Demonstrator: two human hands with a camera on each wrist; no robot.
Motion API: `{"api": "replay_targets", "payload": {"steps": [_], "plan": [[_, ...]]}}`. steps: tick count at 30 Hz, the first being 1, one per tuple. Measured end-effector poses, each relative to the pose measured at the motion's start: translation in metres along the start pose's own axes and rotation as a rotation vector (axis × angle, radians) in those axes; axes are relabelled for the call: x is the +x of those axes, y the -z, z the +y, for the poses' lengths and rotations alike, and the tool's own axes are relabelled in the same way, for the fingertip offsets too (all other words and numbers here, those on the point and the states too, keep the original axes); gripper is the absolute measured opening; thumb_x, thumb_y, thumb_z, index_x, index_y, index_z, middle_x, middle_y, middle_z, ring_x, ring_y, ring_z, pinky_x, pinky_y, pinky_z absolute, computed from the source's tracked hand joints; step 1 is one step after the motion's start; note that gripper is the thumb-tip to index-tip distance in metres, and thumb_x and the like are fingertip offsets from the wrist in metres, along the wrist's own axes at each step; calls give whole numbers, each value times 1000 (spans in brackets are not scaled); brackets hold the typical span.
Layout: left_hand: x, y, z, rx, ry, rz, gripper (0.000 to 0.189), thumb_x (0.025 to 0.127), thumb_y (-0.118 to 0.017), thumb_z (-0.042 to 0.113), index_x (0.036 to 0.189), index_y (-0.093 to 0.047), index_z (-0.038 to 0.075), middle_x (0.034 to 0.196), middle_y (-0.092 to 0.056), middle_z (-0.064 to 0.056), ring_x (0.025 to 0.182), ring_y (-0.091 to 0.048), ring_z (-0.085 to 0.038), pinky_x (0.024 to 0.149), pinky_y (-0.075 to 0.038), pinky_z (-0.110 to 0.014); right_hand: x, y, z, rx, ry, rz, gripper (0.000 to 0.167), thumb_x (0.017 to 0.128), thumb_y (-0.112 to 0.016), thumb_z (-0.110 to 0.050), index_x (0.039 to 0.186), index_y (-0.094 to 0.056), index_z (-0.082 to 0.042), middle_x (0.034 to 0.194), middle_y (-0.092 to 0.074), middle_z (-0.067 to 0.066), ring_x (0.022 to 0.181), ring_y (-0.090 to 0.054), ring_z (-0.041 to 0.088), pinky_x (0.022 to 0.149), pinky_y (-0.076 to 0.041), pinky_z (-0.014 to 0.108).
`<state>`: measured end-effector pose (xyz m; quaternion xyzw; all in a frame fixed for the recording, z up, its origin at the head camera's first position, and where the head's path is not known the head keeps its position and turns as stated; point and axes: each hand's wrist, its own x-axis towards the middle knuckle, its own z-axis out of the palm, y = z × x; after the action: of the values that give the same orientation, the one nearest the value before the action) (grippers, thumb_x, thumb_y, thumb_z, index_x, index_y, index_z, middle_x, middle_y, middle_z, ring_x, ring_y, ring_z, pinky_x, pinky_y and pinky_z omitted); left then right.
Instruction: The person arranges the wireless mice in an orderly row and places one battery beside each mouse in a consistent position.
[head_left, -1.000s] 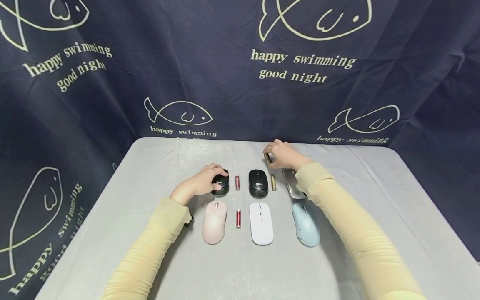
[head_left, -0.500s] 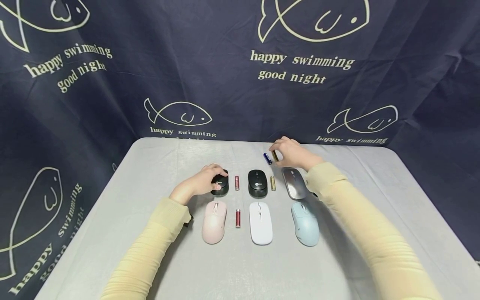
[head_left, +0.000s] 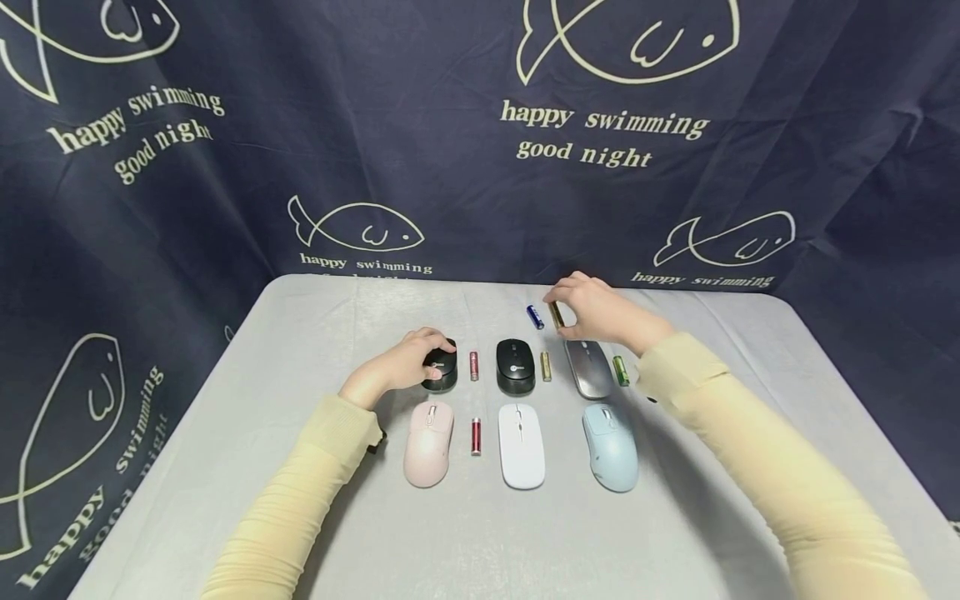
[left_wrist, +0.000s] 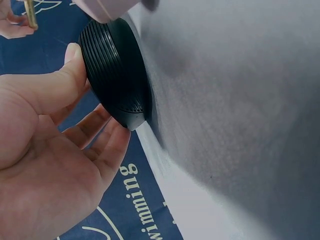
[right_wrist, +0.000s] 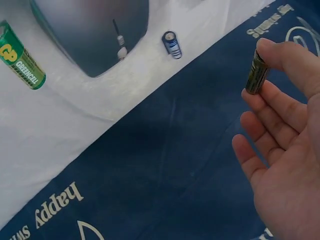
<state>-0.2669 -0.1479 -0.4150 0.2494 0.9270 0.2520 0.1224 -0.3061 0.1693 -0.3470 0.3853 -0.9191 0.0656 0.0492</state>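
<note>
My left hand [head_left: 405, 360] grips a black computer mouse [head_left: 443, 377] at the left end of the back row. In the left wrist view, thumb and fingers hold that mouse's ribbed side [left_wrist: 107, 65]. Between thumb and fingertips, my right hand [head_left: 600, 312] pinches a gold-and-dark battery [head_left: 557, 315] near the table's back edge. The right wrist view shows this battery [right_wrist: 257, 75] held by its ends. Just left of it lies a blue battery [head_left: 535, 317]. A grey mouse [head_left: 590, 371] is in front of the right hand, with a green battery [head_left: 621, 371] on its right.
A second black mouse [head_left: 516, 367] stands mid-row, between a red battery [head_left: 474, 367] and a gold battery [head_left: 546, 367]. The front row holds a pink mouse [head_left: 429, 446], another red battery [head_left: 476, 437], a white mouse [head_left: 522, 447] and a light-blue mouse [head_left: 611, 448].
My right hand has moved to the right with its battery. The blue battery, grey mouse and green battery have come into sight from behind the hand and arm. My left hand stays on its mouse.
</note>
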Motion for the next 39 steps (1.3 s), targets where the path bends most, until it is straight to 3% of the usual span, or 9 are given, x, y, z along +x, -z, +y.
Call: {"api": "replay_targets", "payload": {"steps": [12, 18, 25, 33, 39], "plan": [[1, -1, -2, 1, 3, -12, 42, 86, -66, 8, 127, -56, 6, 138, -45, -16, 129, -37, -35, 108, -31, -48, -19, 10, -21, -10, 71, 56, 46, 69, -79, -17, 110, -65, 0, 110, -65, 10, 99, -53, 29, 82, -45, 44], [2, -2, -3, 6, 6, -16, 42, 87, -66, 9, 128, -56, 7, 139, -44, -15, 129, -37, -35, 108, -31, -48, -29, 12, -31, -10, 89, 86, 46, 69, -79, -15, 109, -65, 1, 107, -65, 11, 99, -54, 28, 89, -44, 43], [3, -3, -5, 5, 5, -14, 43, 86, -66, 9, 128, -56, 7, 139, -44, -15, 129, -37, -35, 108, -30, -47, -46, 11, -46, -5, 44, 92, 43, 69, -78, -13, 106, -65, 3, 104, -65, 12, 101, -55, 30, 89, -44, 45], [-1, 1, -1, 2, -43, 6, 39, 87, -66, 8, 125, -58, 6, 135, -47, -16, 125, -39, -36, 105, -33, -49, -66, 5, -59, -11, 8, 90, 42, 68, -77, -15, 105, -65, 2, 103, -64, 12, 101, -56, 31, 89, -46, 45], [1, -2, -2, -15, -4, -9, 42, 87, -65, 7, 127, -56, 6, 139, -44, -16, 130, -36, -35, 108, -30, -48, -78, -6, -68, 12, 5, 110, 44, 66, -81, -16, 103, -65, 1, 103, -64, 12, 99, -56, 30, 87, -47, 44]]}}
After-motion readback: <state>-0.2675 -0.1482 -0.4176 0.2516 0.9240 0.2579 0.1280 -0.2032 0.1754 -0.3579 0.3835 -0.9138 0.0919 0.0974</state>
